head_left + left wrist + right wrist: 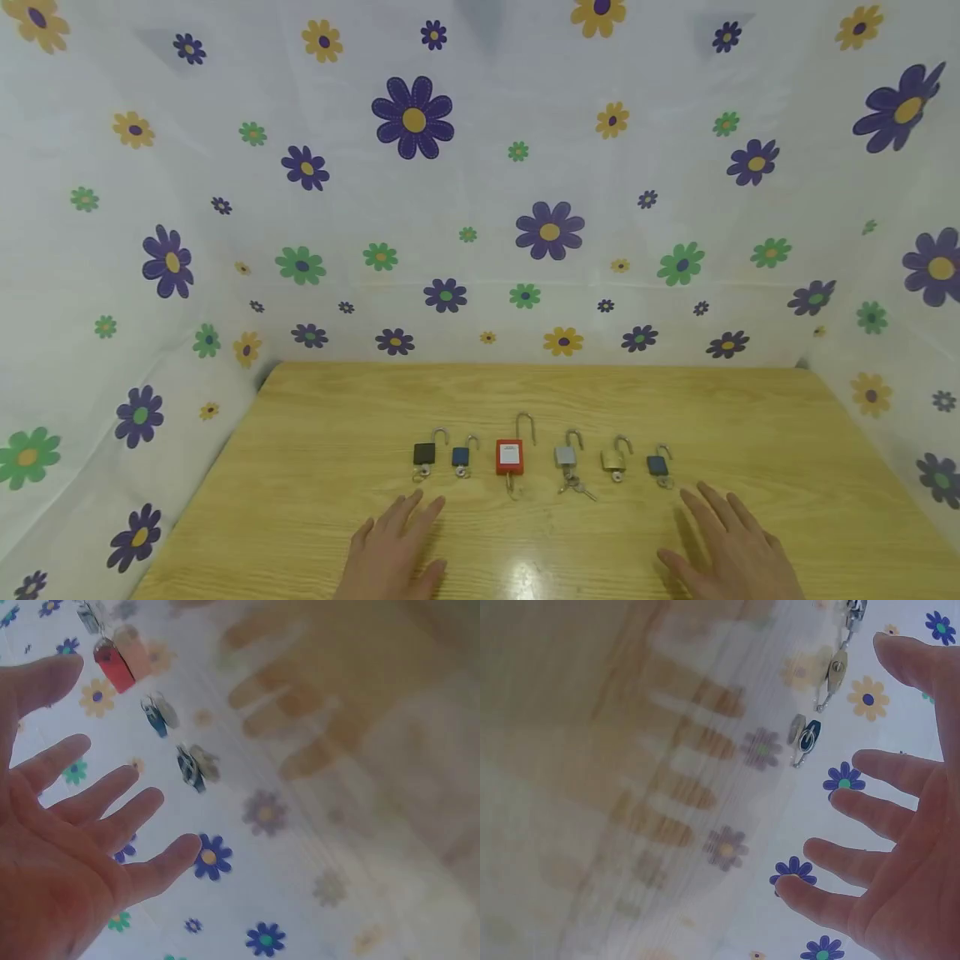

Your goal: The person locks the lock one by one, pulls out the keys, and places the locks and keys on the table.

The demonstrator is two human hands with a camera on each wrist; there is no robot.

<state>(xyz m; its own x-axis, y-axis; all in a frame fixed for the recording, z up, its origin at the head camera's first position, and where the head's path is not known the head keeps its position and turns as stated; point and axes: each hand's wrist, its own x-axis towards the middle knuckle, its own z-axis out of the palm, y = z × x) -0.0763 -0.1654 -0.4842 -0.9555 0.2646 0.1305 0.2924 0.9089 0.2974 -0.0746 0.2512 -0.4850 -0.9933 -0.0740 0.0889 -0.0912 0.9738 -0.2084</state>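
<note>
A row of padlocks lies on the table, each with its shackle swung up and keys at its lower end. From left to right in the head view come a black padlock (424, 453), a small blue padlock (461, 457), a larger red padlock (509, 468), a silver padlock (566, 455), a brass padlock (613, 462) and another blue padlock (657, 466). My left hand (393, 550), fingers spread, is nearest the black one and holds nothing. Fingers apart and palm down, my right hand (731, 546) is just in front of the rightmost blue padlock, also holding nothing.
The wooden table (337, 400) has a glossy top that mirrors the hands in both wrist views. A white flowered cloth (465, 183) hangs behind it and along both sides. Loose keys (582, 489) spread in front of the silver padlock.
</note>
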